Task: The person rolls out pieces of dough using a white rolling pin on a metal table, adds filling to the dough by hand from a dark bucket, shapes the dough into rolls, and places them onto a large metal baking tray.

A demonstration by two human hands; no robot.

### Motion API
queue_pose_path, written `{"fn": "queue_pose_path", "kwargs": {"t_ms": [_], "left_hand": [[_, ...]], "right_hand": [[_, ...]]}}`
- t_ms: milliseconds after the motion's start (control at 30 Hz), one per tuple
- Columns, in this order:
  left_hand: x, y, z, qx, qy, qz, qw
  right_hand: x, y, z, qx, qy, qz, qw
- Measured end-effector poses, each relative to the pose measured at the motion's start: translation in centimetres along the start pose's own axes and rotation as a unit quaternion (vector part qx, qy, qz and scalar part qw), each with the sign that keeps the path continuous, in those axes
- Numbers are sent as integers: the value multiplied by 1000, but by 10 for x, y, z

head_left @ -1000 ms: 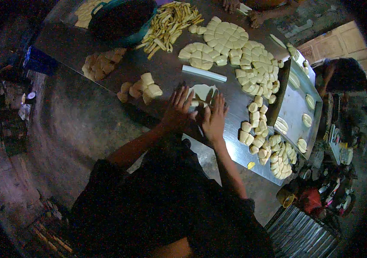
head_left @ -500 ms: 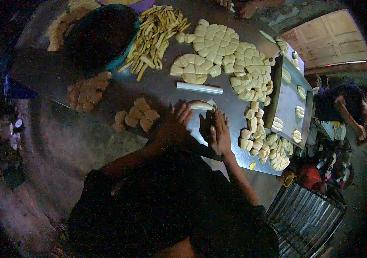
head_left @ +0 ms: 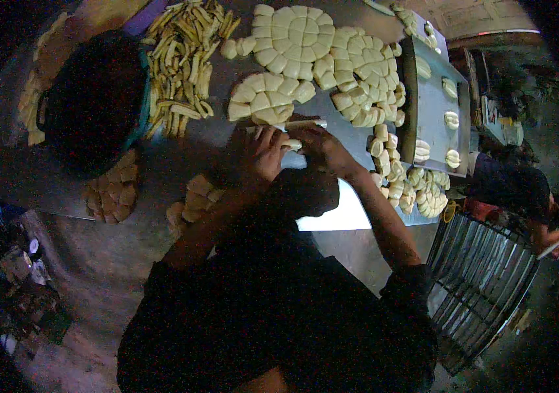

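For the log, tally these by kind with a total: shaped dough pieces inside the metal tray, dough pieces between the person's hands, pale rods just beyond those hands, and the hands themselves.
Shaped dough pieces in the metal tray: 5
Dough piece between the hands: 1
Pale rod: 1
Hands, left hand and right hand: 2
Total: 9

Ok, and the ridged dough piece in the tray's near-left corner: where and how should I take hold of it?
Probably from above with the right hand, the nearer of the hands, pinching the dough piece across its middle, by its long sides: it looks oblong, running roughly front to back, and the left wall of the tray stands close beside it, hampering a level approach.
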State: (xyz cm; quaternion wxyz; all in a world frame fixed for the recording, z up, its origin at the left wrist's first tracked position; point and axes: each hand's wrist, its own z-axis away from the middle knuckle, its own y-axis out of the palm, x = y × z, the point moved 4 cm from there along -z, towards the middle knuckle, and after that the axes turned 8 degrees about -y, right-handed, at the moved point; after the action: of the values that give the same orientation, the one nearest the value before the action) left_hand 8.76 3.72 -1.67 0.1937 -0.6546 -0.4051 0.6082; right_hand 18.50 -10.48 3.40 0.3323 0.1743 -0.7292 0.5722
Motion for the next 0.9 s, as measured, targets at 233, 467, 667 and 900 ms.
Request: {"fn": "queue_pose_path", "kwargs": {"t_ms": [233, 467, 667, 900], "left_hand": [[-42, -21, -14, 8, -8, 224, 975], [-102, 79, 43, 110, -36, 220, 969], [-167, 133, 60, 98, -101, 198, 970], [-197, 96, 98, -50, -158, 129, 978]], "right_hand": [[25, -11, 121, -142, 334, -335, 870], [25, 30, 235, -321, 369, -73, 869], [59, 9, 342, -323, 390, 143, 850], [52, 31, 398, -171, 402, 200, 877]]}}
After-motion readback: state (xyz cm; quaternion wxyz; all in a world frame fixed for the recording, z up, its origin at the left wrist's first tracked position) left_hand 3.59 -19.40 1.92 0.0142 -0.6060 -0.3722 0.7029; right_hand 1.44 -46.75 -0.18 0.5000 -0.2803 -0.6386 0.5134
